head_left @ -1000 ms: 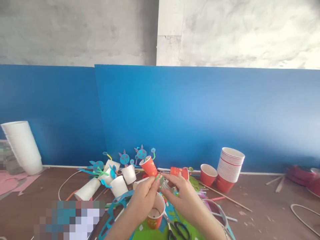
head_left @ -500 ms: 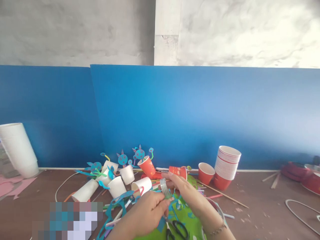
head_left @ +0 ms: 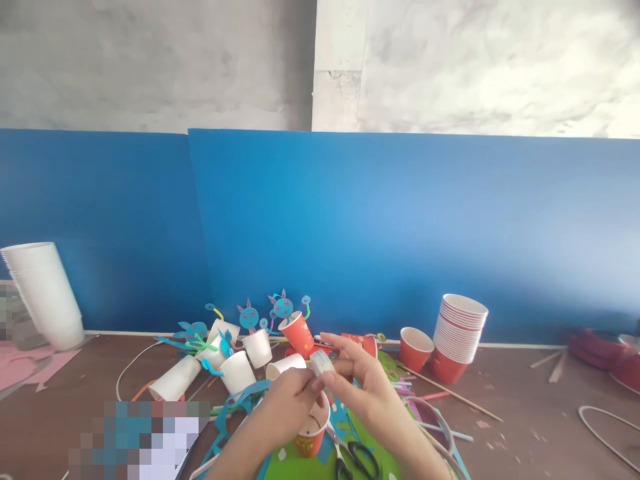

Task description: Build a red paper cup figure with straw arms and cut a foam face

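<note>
A small roll of clear tape point(head_left: 321, 362) is held up between my two hands. My right hand point(head_left: 373, 387) grips it with the thumb in front and fingers behind, the index finger raised. The fingers of my left hand point(head_left: 286, 405) are pinched together at the roll's lower edge; their tips are partly hidden. Just beneath the hands stands a red and white paper cup point(head_left: 311, 443), partly covered by my left hand. Black-handled scissors point(head_left: 350, 455) lie with blades apart on a green sheet point(head_left: 295, 469), right of this cup.
Behind my hands are white paper cups point(head_left: 237, 373) and a red cup point(head_left: 296, 335) with blue paper figures. Stacked red cups point(head_left: 457, 337) stand right, stacked white cups point(head_left: 45, 297) left. Straws, a wooden stick point(head_left: 465, 400) and blue paper scraps point(head_left: 235, 403) lie around. A blue panel point(head_left: 350, 233) borders the table.
The tape roll has tipped and moved slightly up and left. My right hand has shifted, its thumb now on the roll. The red cup below has come into view.
</note>
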`<state>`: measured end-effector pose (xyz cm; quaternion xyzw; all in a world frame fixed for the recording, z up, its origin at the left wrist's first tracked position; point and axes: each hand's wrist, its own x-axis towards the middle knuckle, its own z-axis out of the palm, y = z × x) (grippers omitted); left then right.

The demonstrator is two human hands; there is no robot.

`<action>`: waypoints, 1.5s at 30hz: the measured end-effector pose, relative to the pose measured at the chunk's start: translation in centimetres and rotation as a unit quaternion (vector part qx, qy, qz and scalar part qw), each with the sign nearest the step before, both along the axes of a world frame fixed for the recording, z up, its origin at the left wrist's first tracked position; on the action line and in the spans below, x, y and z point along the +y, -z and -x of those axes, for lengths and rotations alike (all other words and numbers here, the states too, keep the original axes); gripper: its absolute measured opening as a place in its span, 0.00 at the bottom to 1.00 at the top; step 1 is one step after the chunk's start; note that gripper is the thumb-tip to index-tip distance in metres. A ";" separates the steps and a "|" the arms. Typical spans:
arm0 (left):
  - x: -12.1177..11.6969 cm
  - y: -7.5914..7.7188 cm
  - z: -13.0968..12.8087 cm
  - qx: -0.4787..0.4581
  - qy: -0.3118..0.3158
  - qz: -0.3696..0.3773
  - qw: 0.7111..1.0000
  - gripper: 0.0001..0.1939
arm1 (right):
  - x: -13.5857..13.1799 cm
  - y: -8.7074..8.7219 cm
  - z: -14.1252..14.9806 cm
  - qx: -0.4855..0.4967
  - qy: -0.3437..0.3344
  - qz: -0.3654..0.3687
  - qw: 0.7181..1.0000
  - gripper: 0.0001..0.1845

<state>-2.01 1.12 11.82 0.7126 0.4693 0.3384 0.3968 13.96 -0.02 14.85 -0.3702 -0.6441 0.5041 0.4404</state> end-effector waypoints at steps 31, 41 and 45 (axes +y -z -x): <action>0.3 -1.5 0.1 -0.173 -0.070 -0.013 0.982 0.18 | 0.1 -0.1 -0.8 -0.184 0.048 -0.081 0.978 0.07; -0.4 -2.4 0.9 -0.153 -0.004 0.061 0.986 0.14 | 2.1 2.0 -1.3 -0.102 -0.006 0.047 0.994 0.24; -0.6 -2.2 0.4 -0.158 -0.021 0.099 0.982 0.17 | 2.1 1.5 -0.8 -0.006 0.026 0.132 0.991 0.26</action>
